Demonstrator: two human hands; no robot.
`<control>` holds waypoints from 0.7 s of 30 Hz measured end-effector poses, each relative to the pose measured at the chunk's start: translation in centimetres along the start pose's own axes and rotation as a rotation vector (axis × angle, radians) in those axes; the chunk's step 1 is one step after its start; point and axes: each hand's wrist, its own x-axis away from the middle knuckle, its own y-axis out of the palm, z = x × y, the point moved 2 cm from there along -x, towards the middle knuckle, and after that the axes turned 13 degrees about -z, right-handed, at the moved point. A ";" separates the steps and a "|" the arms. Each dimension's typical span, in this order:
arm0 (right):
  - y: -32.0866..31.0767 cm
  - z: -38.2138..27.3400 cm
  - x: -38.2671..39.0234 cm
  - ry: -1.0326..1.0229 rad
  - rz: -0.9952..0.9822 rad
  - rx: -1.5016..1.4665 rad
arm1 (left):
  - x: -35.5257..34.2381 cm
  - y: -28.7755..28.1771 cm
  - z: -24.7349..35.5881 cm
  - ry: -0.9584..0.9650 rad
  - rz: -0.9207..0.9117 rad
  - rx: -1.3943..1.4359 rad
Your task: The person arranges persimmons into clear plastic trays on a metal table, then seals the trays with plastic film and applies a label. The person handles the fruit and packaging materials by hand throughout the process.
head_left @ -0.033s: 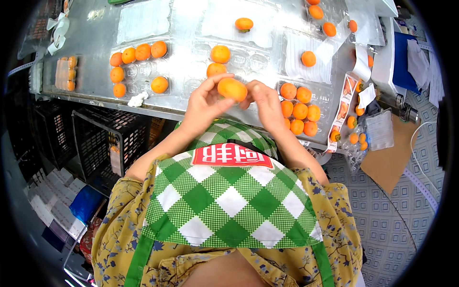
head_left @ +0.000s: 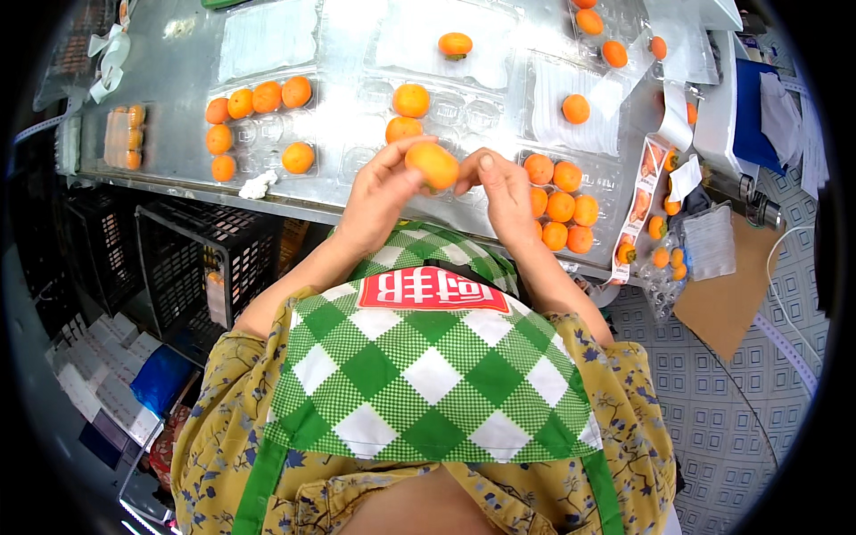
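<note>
a: where's the fruit right now?

b: one orange fruit (head_left: 432, 164) is held up between both hands, above the near edge of the metal surface (head_left: 178, 156). the left hand (head_left: 379, 192) pinches it from the left with thumb and fingertips, and the right hand (head_left: 502, 192) has its fingertips against the fruit's right side.

a: so which step is this?

b: i'd judge it as the inspecting or turning stage, before placing. the clear plastic tray (head_left: 464, 111) just beyond the hands has two fruits sitting in it and several empty cups, while the tray on the right (head_left: 606, 183) is nearly full.

a: is the right hand truly gripping?

b: hard to be sure from this angle; it touches the fruit, but the left hand seems to carry most of the hold.

a: what does the next move call for?

b: probably a short reach forward to an empty cup, lowering the fruit gently so it seats without knocking its neighbours. one hand would need to let go first, and the black crate (head_left: 201, 259) below the surface edge is where a dropped fruit could end up
</note>
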 end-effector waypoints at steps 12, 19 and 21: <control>0.5 -2.3 1.4 -0.099 -0.153 -0.071 | 0.1 1.6 -1.9 -0.477 -0.114 0.392; -2.6 1.0 3.2 0.118 -0.071 -0.955 | 0.5 0.6 -1.6 -0.462 -0.152 0.155; -3.5 1.2 3.9 0.117 -0.113 -1.000 | 0.4 0.9 -1.5 -0.462 -0.116 0.107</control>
